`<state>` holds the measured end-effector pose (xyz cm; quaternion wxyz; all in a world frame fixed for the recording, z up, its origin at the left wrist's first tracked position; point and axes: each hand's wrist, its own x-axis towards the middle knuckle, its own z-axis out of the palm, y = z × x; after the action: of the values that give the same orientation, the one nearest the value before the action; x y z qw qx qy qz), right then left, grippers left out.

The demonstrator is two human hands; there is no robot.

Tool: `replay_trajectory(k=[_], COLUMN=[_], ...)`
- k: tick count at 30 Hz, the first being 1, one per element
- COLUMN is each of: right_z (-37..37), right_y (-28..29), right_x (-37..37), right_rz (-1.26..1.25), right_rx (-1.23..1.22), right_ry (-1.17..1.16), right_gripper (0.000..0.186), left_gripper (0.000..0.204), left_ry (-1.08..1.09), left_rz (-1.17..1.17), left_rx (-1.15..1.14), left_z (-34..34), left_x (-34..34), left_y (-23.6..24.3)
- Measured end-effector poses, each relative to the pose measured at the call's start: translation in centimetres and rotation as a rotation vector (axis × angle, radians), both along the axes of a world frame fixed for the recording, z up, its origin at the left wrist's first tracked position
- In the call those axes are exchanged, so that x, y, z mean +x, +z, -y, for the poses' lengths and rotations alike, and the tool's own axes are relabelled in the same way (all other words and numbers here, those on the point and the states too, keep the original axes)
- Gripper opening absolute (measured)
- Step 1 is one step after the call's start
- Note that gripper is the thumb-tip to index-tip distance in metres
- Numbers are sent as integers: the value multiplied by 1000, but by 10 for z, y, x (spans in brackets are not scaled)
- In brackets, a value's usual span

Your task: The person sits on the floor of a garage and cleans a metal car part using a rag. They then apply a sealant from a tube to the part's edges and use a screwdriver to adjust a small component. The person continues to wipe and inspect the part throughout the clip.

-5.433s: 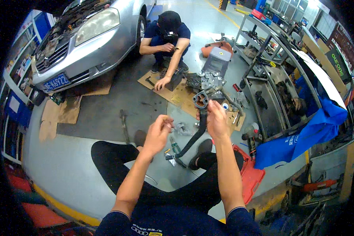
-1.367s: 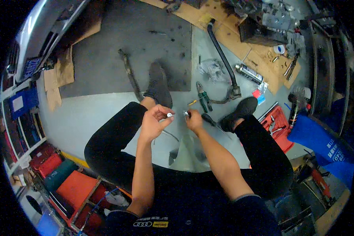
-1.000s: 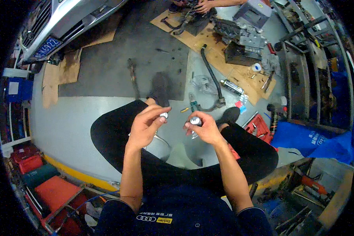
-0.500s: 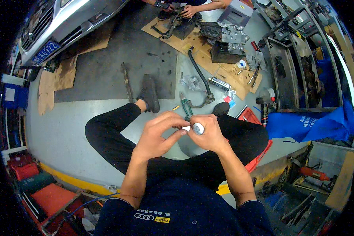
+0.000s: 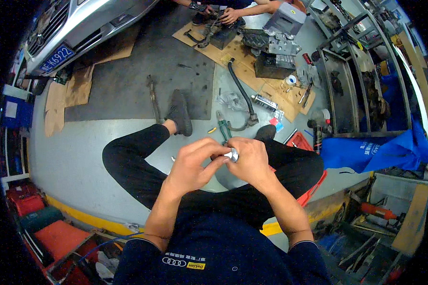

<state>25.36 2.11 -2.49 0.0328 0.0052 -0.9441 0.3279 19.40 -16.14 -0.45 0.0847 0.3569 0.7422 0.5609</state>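
Note:
My left hand point(image 5: 196, 165) is closed, pinching a small white cap point(image 5: 228, 155) against the end of a silver tube point(image 5: 235, 155). My right hand point(image 5: 250, 159) is wrapped round that tube; most of it is hidden by my fingers. Just beyond them, green-handled pliers point(image 5: 222, 124) and a small yellow-handled tool point(image 5: 212, 129) lie on the floor, beside a black hose with a metal fitting point(image 5: 242, 90) and a crumpled plastic bag point(image 5: 229, 99).
A silver car point(image 5: 88, 21) stands upper left. A co-worker's hand point(image 5: 229, 16) rests on parts over cardboard point(image 5: 252, 76) strewn with tools. At right are a metal trolley point(image 5: 340, 109), a blue cover point(image 5: 366, 152) and a red tool case point(image 5: 299, 142).
The hose I held earlier lies on the floor. My hands came together with the tube and cap; since half a second ago, the cap has moved onto the tube's end.

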Motion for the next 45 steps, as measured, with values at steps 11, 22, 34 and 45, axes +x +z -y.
replay_trajectory(k=[11, 22, 34, 45], right_z=[3, 3, 0, 64], right_y=[18, 3, -13, 15], right_x=[-2, -7, -12, -35], right_rz=[215, 101, 99, 214], right_rx=[247, 331, 494, 308], right_ry=[93, 76, 125, 355], right_gripper=[20, 17, 17, 22], left_gripper=[23, 20, 18, 23], left_ry=[-120, -126, -222, 60], left_rz=[-409, -2, 9, -167], left_rx=[-25, -419, -474, -347], left_z=[9, 6, 11, 79], left_x=[-6, 1, -14, 15], left_y=[-18, -30, -44, -22])
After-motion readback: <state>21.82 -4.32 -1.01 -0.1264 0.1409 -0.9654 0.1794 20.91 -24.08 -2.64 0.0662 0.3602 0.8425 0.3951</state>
